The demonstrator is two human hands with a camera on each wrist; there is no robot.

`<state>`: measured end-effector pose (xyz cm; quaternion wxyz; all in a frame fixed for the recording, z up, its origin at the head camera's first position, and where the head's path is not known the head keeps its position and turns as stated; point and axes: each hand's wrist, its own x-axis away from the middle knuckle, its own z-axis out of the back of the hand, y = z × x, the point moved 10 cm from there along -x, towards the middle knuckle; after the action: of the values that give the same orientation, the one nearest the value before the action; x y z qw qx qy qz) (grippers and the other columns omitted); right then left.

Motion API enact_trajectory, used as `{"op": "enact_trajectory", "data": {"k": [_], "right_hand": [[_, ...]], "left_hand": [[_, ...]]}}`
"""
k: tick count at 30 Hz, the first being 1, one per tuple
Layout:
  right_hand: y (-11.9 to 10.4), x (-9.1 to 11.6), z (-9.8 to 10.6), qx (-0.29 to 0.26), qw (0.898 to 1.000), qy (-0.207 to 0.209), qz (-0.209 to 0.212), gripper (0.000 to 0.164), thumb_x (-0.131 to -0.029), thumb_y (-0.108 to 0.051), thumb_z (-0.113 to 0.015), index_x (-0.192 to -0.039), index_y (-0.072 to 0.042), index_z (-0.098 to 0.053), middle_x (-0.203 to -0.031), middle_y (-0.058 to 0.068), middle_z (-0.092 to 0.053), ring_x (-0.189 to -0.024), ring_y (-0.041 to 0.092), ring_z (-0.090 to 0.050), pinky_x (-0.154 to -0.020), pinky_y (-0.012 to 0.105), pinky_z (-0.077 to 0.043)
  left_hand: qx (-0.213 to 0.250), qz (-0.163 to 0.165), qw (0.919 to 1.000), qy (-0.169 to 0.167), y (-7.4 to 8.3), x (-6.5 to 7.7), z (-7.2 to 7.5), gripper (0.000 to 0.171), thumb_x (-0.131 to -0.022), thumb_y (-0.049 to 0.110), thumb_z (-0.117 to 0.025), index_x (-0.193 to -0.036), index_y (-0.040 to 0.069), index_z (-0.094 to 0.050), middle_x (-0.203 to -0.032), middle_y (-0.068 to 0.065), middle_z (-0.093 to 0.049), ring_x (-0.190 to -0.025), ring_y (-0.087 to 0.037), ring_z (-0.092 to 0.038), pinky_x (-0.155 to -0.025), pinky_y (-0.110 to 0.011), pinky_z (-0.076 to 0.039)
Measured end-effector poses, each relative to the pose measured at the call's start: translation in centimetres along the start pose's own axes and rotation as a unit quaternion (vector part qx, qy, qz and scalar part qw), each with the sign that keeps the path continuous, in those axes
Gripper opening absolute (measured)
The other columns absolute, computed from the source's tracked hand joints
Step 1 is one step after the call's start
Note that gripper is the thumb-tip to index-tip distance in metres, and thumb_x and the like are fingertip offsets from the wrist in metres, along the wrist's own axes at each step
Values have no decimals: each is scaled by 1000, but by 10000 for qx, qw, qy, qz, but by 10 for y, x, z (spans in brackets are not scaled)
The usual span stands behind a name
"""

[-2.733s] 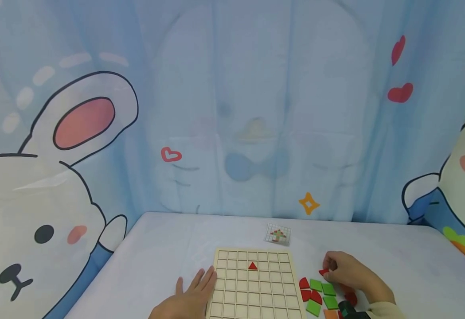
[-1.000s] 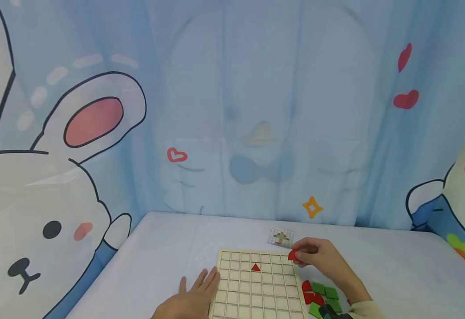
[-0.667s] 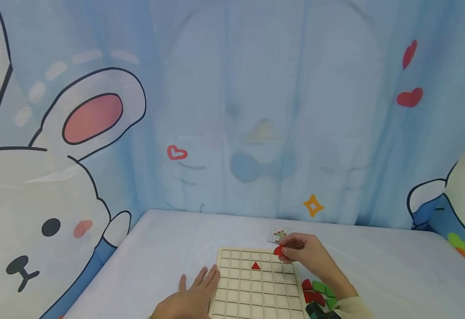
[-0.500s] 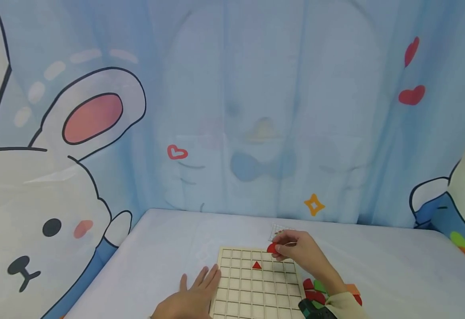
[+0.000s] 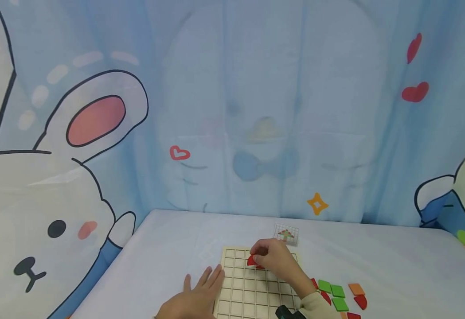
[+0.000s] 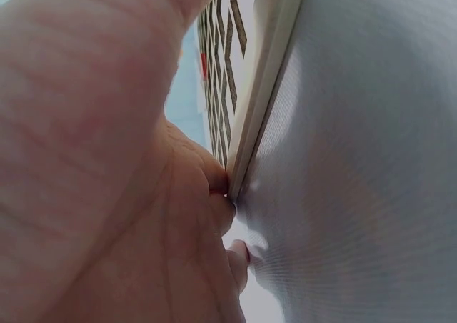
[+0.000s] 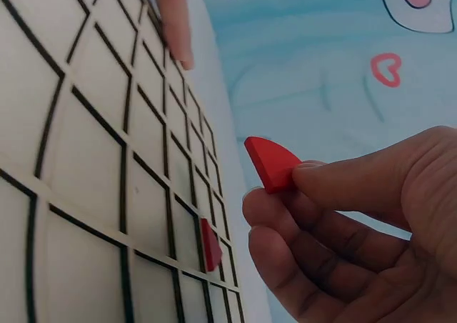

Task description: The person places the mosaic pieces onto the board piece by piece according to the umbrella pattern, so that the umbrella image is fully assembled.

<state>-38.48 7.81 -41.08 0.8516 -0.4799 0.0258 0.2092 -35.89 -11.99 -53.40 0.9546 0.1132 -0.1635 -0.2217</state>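
My right hand (image 5: 276, 261) pinches a red quarter-circle tile (image 7: 273, 164) between thumb and fingers, held just above the upper part of a pale wooden grid board (image 5: 240, 290). In the right wrist view a red triangle tile (image 7: 211, 246) lies in one of the board's cells; from the head, my right hand mostly covers it. My left hand (image 5: 194, 294) lies with fingers extended against the board's left edge. The left wrist view shows those fingers (image 6: 223, 212) touching the board's side (image 6: 260, 87).
Right of the board lie several green square tiles (image 5: 338, 291), red quarter-circle tiles (image 5: 361, 302) and an orange tile (image 5: 356, 289). Behind the board lies a small pattern card (image 5: 286, 234) with a printed picture on a grid. A blue curtain (image 5: 256, 88) hangs behind the white table (image 5: 184, 235).
My right hand has picked up the red quarter-circle tile from the loose tiles and carried it leftward over the board, close to the triangle. The left hand stays at the board's edge.
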Motion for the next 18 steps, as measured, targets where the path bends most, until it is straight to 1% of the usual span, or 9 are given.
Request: {"op": "enact_trajectory", "data": {"k": [4,10,14,18], "right_hand": [[1,-1,-8,162,9998,-85,28,12,-94,6,-74,-91,-6,-76,-83,-2,-70,-74,14,-62,-66,32,-53],[3,-1,-13,299,9995,-93,71,16,-91,8,-76,-86,-7,-76,-78,-4,-68,-73,13,-60,-66,32,-51],[4,-1,-18,388,9990,-183,132,18,-89,10,-75,-84,-7,-76,-75,-5,-67,-70,13,-59,-63,31,-51],[4,-2,-22,568,9978,-234,241,19,-87,10,-75,-82,-8,-76,-74,-6,-67,-68,13,-58,-61,31,-50]], "left_hand": [[3,44,10000,12,-2,-2,0,133,-74,84,-78,-174,26,-12,-179,14,-5,-164,-20,-6,-118,-76,-10],[-137,71,9999,79,-3,-1,-1,132,-73,88,-74,-174,27,-14,-179,14,-7,-164,-19,-8,-118,-76,-12],[-171,63,9998,67,-3,-2,-2,132,-74,87,-75,-174,26,-13,-179,14,-6,-164,-19,-7,-119,-76,-12],[-169,24,9998,45,-2,-2,-1,131,-77,82,-78,-174,25,-12,-179,13,-3,-164,-20,-6,-119,-76,-11]]}}
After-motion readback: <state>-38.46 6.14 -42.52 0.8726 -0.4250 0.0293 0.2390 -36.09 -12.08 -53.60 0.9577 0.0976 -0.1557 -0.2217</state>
